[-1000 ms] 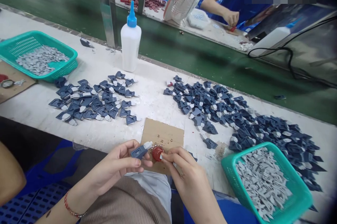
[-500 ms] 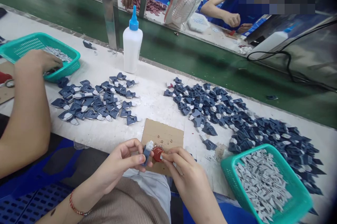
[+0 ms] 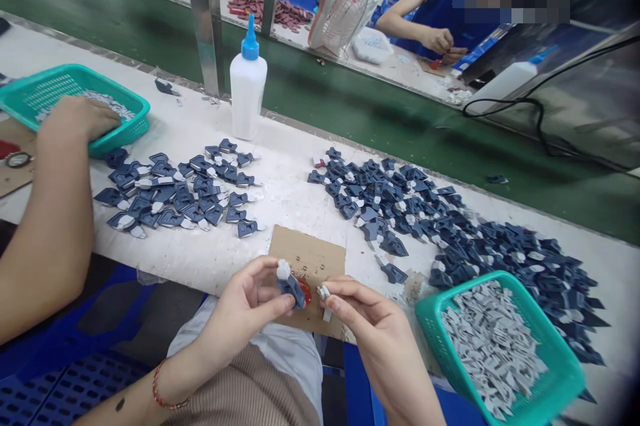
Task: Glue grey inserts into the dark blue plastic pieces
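My left hand [image 3: 250, 299] grips a dark blue plastic part [image 3: 291, 287] with a pale grey tip pointing up. Between the thumb and fingers of my right hand [image 3: 367, 313] is a small light grey plastic piece [image 3: 325, 298], held apart from the blue part. Under both hands lies a cardboard square [image 3: 320, 254] bearing a red blob [image 3: 304, 293] and several small droplets. To my right stands a green basket [image 3: 425, 326] full of grey pieces [image 3: 493, 346].
A heap of blue parts [image 3: 475, 246] spreads across the right, and a smaller group [image 3: 175, 196] lies left. A white bottle [image 3: 249, 89] with a blue nozzle stands behind. At left, a co-worker's hand [image 3: 83, 119] reaches into another green basket [image 3: 135, 123]. More people work beyond the green strip.
My right hand has drawn back from the red blob and turned, bringing the grey piece into view. My left hand has tilted the blue part. The co-worker's hand at left has shifted slightly.
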{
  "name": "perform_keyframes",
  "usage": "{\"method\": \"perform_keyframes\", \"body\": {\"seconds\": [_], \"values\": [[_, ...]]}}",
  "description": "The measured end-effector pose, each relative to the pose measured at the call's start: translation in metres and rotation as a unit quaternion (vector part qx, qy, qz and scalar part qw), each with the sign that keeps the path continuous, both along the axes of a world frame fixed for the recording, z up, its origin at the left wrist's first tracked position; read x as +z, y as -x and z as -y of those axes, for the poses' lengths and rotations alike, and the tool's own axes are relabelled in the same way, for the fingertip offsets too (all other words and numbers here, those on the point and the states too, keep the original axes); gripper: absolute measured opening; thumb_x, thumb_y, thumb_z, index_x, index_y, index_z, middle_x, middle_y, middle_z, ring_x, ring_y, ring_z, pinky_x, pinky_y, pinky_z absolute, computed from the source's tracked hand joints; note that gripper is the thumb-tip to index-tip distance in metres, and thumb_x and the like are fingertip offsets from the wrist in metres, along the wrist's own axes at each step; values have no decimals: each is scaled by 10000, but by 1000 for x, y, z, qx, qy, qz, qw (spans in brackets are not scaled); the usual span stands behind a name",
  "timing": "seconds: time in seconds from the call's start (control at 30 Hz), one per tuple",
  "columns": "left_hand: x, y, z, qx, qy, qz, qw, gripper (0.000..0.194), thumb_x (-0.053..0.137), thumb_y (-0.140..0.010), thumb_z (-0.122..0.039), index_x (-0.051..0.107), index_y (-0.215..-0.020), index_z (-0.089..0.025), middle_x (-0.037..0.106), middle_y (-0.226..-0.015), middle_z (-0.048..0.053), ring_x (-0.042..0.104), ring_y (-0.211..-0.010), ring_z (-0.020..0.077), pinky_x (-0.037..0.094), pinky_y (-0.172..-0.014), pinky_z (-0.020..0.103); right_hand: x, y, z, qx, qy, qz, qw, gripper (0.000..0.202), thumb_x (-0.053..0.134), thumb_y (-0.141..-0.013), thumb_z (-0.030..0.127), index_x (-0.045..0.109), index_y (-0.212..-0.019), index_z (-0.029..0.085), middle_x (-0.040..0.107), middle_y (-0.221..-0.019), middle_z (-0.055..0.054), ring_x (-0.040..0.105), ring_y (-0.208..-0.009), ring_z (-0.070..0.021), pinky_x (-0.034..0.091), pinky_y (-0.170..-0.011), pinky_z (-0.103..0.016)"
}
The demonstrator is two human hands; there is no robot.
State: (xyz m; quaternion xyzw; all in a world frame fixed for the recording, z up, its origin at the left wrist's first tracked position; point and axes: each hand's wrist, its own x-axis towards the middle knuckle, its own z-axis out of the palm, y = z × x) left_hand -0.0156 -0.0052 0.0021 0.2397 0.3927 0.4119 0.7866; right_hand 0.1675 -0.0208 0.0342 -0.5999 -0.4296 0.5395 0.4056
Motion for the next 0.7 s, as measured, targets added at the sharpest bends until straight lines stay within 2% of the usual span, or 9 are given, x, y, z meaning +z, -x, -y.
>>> {"method": "perform_keyframes", "body": {"seconds": [0.07,0.17,0.4,0.7], "values": [[1,-5,1,-12,-13,3,1000,318,783,-744,-229,622,-1013,-179,715,-953,46,687,-802,153,547,-758,260,3,3,0,-13,22,-36,999,170,763,-754,370,764,-833,219,738,-921,-64,700,-798,-205,579,-733,-319],[4,-10,2,-13,-35,10,999,203,772,-754,-201,649,-913,-175,724,-858,30,683,-808,153,538,-764,247,8,8,0,-13,23,-46,999,183,778,-735,376,768,-827,218,744,-902,-67,701,-806,-213,582,-759,-340],[4,-13,4,3,-51,16,999,150,767,-754,-145,660,-851,-183,705,-859,5,669,-805,122,528,-747,204,11,10,-1,9,-11,-38,999,93,767,-760,311,778,-817,238,716,-905,-57,698,-842,-195,582,-749,-287],[1,-17,8,2,-52,16,998,156,764,-755,-118,686,-875,-181,702,-897,16,685,-844,143,547,-774,222,10,2,8,50,-46,65,996,62,706,-824,278,761,-826,247,683,-914,-55,662,-892,-193,547,-786,-292]]}}
